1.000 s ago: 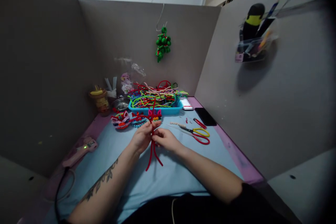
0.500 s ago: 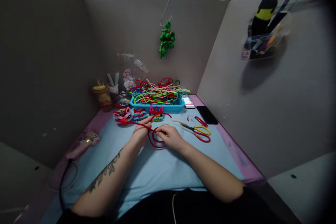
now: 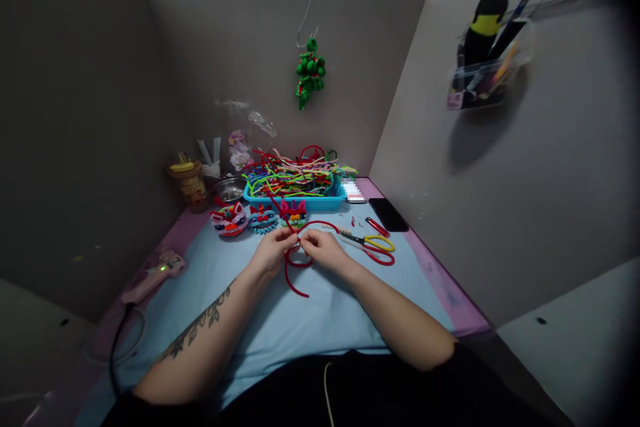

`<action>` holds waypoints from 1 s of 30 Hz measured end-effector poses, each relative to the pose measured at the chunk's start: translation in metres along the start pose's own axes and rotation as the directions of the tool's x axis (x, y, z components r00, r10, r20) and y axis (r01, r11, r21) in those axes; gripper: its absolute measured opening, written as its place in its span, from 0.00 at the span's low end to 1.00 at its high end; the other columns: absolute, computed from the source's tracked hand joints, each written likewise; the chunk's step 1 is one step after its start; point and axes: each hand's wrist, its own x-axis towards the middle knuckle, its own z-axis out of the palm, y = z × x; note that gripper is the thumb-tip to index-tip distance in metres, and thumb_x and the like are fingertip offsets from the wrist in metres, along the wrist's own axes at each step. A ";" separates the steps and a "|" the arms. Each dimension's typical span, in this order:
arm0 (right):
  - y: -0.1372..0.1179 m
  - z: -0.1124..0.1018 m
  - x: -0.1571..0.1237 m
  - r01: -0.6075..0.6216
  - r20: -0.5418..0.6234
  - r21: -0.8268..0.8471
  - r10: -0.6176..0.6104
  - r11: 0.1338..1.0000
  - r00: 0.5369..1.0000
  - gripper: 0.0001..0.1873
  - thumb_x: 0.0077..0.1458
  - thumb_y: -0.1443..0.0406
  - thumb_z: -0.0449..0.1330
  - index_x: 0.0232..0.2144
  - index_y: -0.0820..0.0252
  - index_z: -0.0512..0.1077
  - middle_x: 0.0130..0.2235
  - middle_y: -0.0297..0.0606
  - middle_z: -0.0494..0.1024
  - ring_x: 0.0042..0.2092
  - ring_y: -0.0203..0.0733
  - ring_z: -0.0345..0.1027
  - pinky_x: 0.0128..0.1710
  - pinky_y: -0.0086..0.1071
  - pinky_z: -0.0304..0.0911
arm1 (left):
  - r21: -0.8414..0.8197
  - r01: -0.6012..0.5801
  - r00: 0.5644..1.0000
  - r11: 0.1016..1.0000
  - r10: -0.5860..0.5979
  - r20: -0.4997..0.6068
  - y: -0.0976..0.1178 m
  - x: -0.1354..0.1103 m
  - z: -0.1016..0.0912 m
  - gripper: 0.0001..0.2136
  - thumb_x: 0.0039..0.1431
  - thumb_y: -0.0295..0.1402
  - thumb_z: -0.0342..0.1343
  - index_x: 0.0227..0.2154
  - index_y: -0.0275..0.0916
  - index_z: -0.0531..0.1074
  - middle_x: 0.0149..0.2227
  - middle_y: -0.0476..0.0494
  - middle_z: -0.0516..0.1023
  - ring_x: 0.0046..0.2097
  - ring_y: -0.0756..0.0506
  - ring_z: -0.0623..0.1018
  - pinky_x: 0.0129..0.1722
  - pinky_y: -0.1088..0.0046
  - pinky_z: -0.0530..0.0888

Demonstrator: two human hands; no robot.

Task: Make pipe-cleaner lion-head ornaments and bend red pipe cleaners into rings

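Red pipe cleaners (image 3: 299,293) cross and loop between my two hands above the blue cloth. My left hand (image 3: 274,249) pinches them from the left, its fingertips close to those of the other hand. From the right, my right hand (image 3: 323,248) is closed on the same red strands. One end curves down toward me and another arcs out to the right. Just beyond my hands stand three pipe-cleaner animal heads: a pink and red one (image 3: 229,219), a blue one (image 3: 263,218) and a darker one with pink ears (image 3: 293,213), partly covered by red strands.
A blue basket (image 3: 300,203) heaped with coloured pipe cleaners stands behind. Scissors (image 3: 375,247), a red utility knife (image 3: 377,226) and a black phone (image 3: 389,214) lie right. A glue gun (image 3: 156,275) with a lit green light and cord lies left. Partition walls enclose the table.
My hands have come together, fingertips nearly meeting. The red strands have shifted: one end now points down toward me and another bows out to the right. The whole view has moved slightly.
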 end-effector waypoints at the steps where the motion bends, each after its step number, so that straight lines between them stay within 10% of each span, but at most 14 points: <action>1: 0.000 -0.001 0.000 0.007 0.002 -0.013 -0.007 1.000 1.000 0.08 0.52 0.65 0.54 0.25 0.61 0.70 0.22 0.30 0.71 0.25 0.33 0.62 0.26 0.26 0.54 | -0.013 -0.002 1.000 1.000 0.002 -0.014 0.000 0.001 -0.001 0.15 0.34 0.28 0.71 0.28 0.31 0.77 0.23 0.47 0.76 0.25 0.52 0.72 0.29 0.76 0.69; 14: 0.006 -0.009 -0.001 0.027 0.012 -0.015 -0.027 1.000 1.000 0.07 0.49 0.67 0.55 0.22 0.62 0.71 0.21 0.29 0.69 0.25 0.32 0.60 0.26 0.26 0.51 | -0.002 0.028 0.998 1.000 -0.028 -0.061 0.002 0.000 0.000 0.12 0.37 0.27 0.69 0.27 0.32 0.75 0.23 0.48 0.75 0.25 0.53 0.73 0.28 0.77 0.70; 23: 0.006 -0.003 0.005 -0.091 0.067 0.359 0.072 0.929 0.995 0.16 0.47 0.59 0.61 0.38 0.60 0.67 0.28 0.32 0.74 0.27 0.36 0.70 0.27 0.29 0.64 | 0.101 0.017 0.997 0.995 -0.010 -0.073 -0.006 0.003 -0.001 0.15 0.34 0.28 0.69 0.29 0.32 0.73 0.23 0.45 0.77 0.25 0.50 0.74 0.27 0.75 0.68; 30: 0.004 -0.004 0.004 -0.169 0.073 0.486 0.153 0.857 0.986 0.15 0.42 0.58 0.66 0.30 0.61 0.69 0.23 0.28 0.71 0.21 0.31 0.63 0.21 0.26 0.61 | 0.204 0.014 0.998 0.979 -0.002 -0.057 -0.006 -0.001 0.002 0.22 0.32 0.29 0.69 0.34 0.33 0.70 0.20 0.47 0.76 0.22 0.49 0.73 0.24 0.76 0.65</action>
